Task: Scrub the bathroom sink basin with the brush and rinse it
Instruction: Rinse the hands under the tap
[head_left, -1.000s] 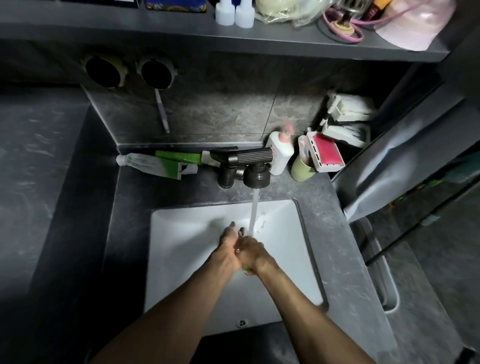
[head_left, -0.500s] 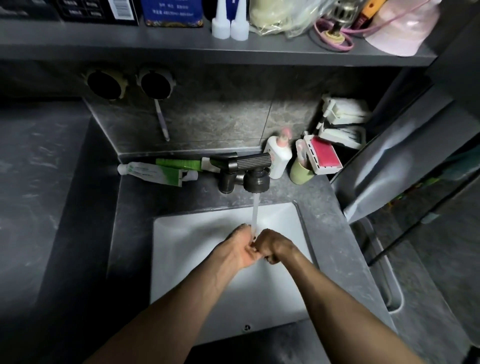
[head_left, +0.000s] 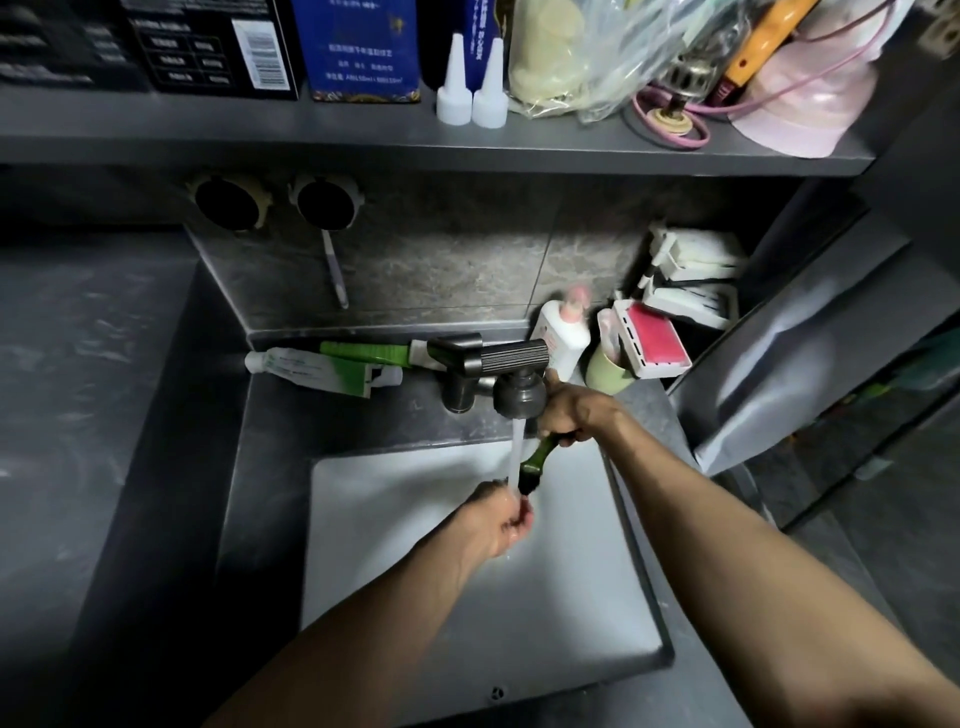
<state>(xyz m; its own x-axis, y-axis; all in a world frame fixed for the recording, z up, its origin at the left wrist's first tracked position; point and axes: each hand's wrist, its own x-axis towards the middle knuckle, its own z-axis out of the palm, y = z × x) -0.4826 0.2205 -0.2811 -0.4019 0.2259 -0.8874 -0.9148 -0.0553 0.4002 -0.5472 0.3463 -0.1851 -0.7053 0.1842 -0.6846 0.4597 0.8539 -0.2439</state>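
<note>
Right hand (head_left: 569, 413) raised beside faucet (head_left: 511, 379), fingers clamped on brush (head_left: 537, 462) handle; left hand (head_left: 498, 522) fingers curled, empty, under water stream (head_left: 517, 452).

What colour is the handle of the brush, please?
Green; the brush handle shows best in the head view.

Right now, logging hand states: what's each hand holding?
Left hand: fingers curled under the water stream; hold cannot be told.
Right hand: grips the green brush.
</note>
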